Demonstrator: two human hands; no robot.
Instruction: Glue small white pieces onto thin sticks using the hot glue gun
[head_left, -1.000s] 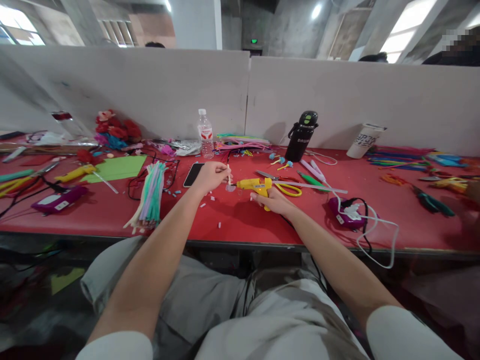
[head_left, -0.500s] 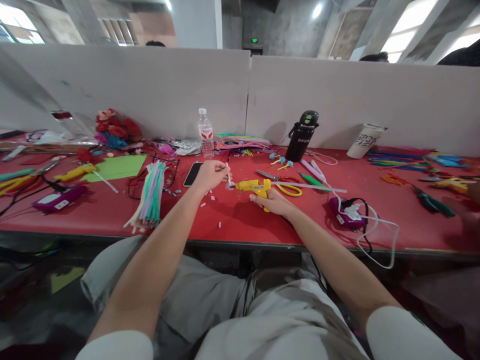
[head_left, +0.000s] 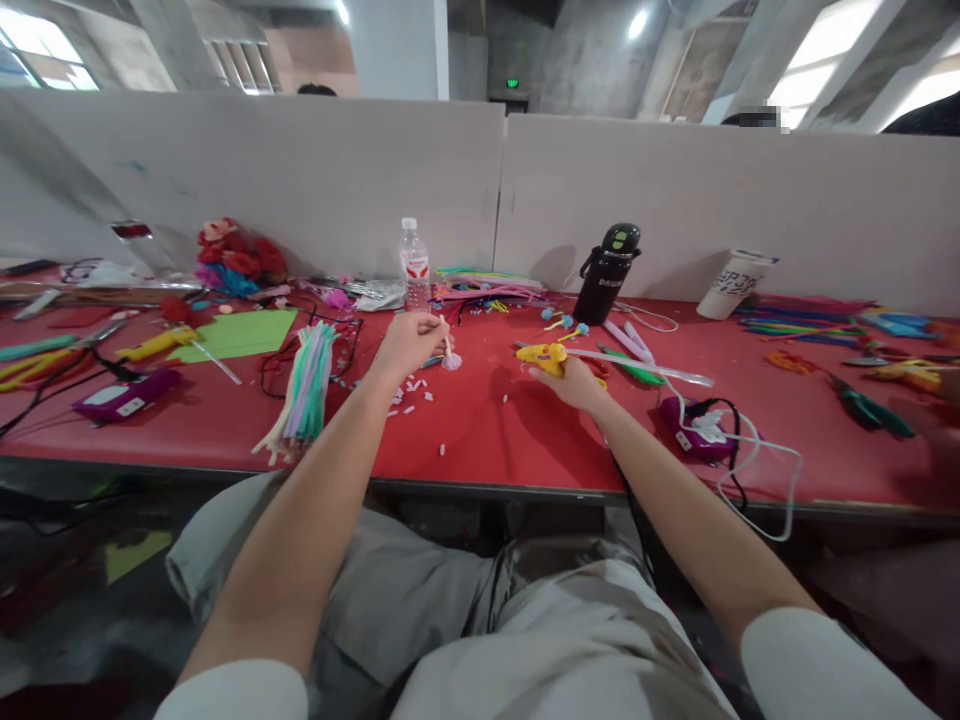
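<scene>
Here, scissors [head_left: 600,371] lie part-hidden behind right hand [head_left: 574,384] gripping glue gun [head_left: 543,356]; left hand [head_left: 409,345] pinches stem [head_left: 448,343]

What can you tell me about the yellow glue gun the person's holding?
The glue gun has a bright yellow body that looks like plastic. It points left, its tip too blurred to make out. The right hand wraps its handle, hiding most of it, over the red table. A long translucent stick juts from its back.
</scene>
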